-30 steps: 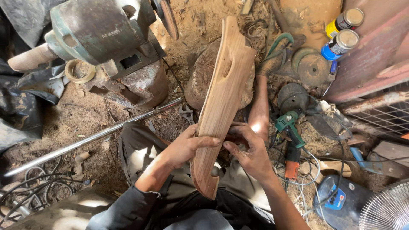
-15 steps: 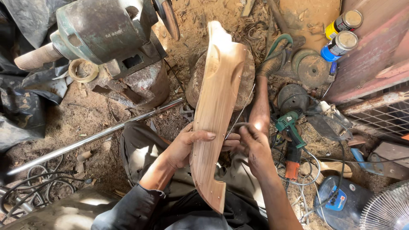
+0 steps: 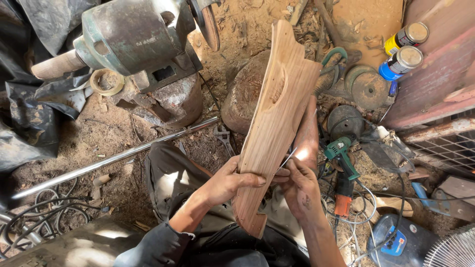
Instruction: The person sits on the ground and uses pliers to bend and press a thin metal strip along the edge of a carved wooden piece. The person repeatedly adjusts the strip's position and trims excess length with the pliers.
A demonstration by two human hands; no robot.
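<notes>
Head view, the only one here. One carved wooden piece (image 3: 274,128) is held up over the lap, long and pale, with one scooped-out hollow near its far end and a notch cut at the near end. The left hand (image 3: 228,182) is wrapped around its left edge, thumb laid across the face, so it's firmly gripped. The right hand (image 3: 299,190) is pressed against the right edge, and one thin metal blade (image 3: 287,158) is pinched in its fingers, tip touching the wood's edge. A bare foot (image 3: 308,136) can be seen just beyond the right hand, partly hidden behind the wood.

Stuff around the hands, counted:
- One green and orange power tool (image 3: 342,163) is lying just right of the right hand, cable trailing off.
- Two spray cans (image 3: 404,49) are stood far up and to the right, one with a yellow body, one blue.
- One wooden stump (image 3: 245,91) is sat beyond the left hand, behind the workpiece.
- One big green bench grinder (image 3: 133,34) is parked well up and left of the left hand, with one roll of tape (image 3: 106,81) beside it.
- One long metal rod (image 3: 114,158) is laid across the dirt left of the left hand.
- One wrench (image 3: 225,138) is dropped just past the left hand.
- One fan (image 3: 452,249) is cut off at the corner, down right of the right hand.
</notes>
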